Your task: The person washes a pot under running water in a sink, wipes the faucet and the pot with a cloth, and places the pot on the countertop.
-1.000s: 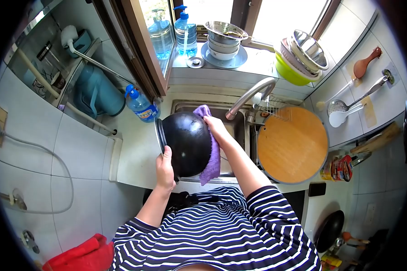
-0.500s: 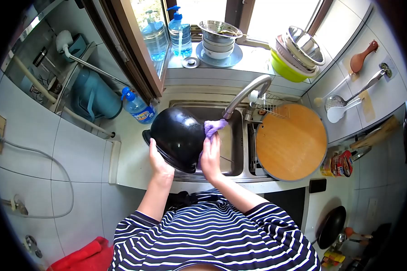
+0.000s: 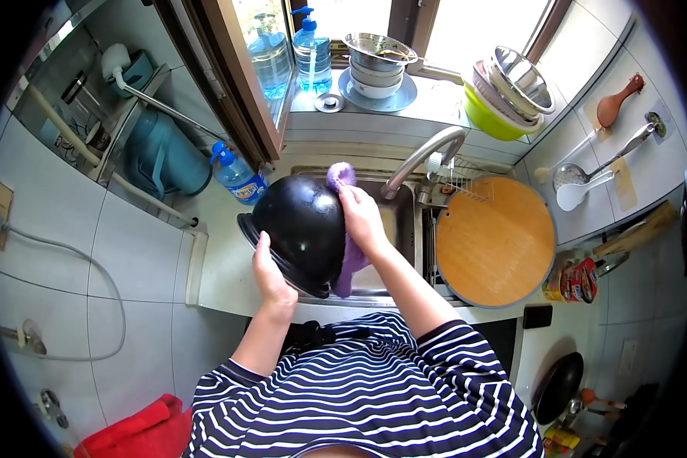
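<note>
A glossy black pot (image 3: 298, 229) is tilted over the front left of the sink, its rim toward the lower left and its rounded outside facing up. My left hand (image 3: 271, 271) grips it near the rim, thumb on the outer wall and fingers hidden beneath. In my right hand (image 3: 362, 221) is a purple cloth (image 3: 353, 263), pinched near its top and hanging down along the pot's right side. The cloth touches the black surface. Behind them is the metal sink (image 3: 393, 286), partly covered by the pot and my right forearm.
A curved faucet (image 3: 435, 141) arches over the sink. To the right stands a round wooden board (image 3: 496, 240) by a dish rack (image 3: 466, 179). A blue-capped bottle (image 3: 239, 175) is at the left. Stacked bowls (image 3: 378, 76) and green basins (image 3: 492, 118) line the windowsill.
My right hand has moved up along the pot's side with the purple cloth, which now hangs lower and spreads out. My left hand keeps its hold, and the view has shifted slightly.
</note>
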Tool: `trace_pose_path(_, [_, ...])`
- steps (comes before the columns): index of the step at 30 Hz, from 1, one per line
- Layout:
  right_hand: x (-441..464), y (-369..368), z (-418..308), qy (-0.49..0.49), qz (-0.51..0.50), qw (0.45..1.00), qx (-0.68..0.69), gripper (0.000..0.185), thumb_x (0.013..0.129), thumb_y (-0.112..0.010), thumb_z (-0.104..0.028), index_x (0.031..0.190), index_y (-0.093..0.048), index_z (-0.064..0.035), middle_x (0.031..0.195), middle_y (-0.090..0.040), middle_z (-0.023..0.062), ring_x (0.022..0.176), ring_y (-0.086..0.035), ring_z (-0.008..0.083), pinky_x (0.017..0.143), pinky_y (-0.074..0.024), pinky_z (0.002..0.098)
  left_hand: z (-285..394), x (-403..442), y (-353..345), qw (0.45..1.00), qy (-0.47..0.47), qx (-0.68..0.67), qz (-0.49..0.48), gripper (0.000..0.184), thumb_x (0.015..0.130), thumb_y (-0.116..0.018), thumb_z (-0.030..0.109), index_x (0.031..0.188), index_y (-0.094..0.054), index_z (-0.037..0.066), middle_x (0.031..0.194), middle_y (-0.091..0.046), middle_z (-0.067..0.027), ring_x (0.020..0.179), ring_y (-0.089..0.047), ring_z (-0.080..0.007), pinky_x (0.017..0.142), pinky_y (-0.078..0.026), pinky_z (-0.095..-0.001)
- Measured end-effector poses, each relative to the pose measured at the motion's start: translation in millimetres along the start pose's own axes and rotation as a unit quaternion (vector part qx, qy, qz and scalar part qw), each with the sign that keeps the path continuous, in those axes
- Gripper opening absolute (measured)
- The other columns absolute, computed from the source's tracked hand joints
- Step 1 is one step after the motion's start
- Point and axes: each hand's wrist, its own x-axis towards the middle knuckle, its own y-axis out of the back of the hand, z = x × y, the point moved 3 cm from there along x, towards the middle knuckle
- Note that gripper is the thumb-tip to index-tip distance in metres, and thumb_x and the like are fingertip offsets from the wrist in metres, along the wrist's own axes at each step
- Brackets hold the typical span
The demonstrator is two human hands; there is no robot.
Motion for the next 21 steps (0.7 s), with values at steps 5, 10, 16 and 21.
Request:
trace_pose_path(5, [-15.3,6.5,33.8,-0.168,0.007,0.964,0.204,0.031,0.094,-0.046,-0.025,0.106,-0.061,-0.0004,0.096,-0.062,0.0051,0.087,-0.055,0.0124,0.081,-0.0437,0.0266,19.8,10.5,-4.0,0.996,0.045,-0.053,0.055,0.039,0.089,-0.046,0.031,0.113,-0.057,0.003,0.116,-0.06,-0.0105,0.107,-0.055,-0.0264,0.096,-0.041,-0.0382])
trace_pose_path(10, [-71.5,-5.9,13.1,0.069,0.158,0.983,-0.068,0.034,0.095,-0.042,-0.02,0.118,-0.052,0.0029,0.126,-0.049,0.0204,0.118,-0.045,0.0325,0.101,-0.0328,0.0368,7.2,28.6,13.4,0.983,0.076,-0.049,0.162,0.037,0.088,-0.045,0.032,0.108,-0.059,0.005,0.113,-0.061,-0.0112,0.104,-0.056,-0.0277,0.093,-0.042,-0.0412])
trace_pose_path(16, [-79.7,-20.4,-38.1,0.283,-0.04,0.947,-0.144,0.027,0.081,-0.057,0.001,0.107,-0.06,-0.003,0.12,-0.055,0.0136,0.125,-0.039,0.0356,0.103,-0.0312,0.0421,-15.5,32.6,11.8,0.991,0.101,-0.04,0.08,0.038,0.093,-0.039,0.033,0.115,-0.054,0.005,0.114,-0.059,-0.0099,0.103,-0.057,-0.0254,0.094,-0.043,-0.0406])
trace_pose_path(21, [-85.4,-26.0,-45.5,0.348,-0.166,0.911,-0.148,0.033,0.069,-0.056,0.008,0.1,-0.063,-0.0043,0.115,-0.059,0.0089,0.123,-0.043,0.0323,0.101,-0.0352,0.0443,-7.1,51.3,20.4,0.99,0.114,-0.074,0.049,0.037,0.094,-0.034,0.032,0.106,-0.055,0.004,0.108,-0.059,-0.0129,0.1,-0.057,-0.0271,0.093,-0.044,-0.0428])
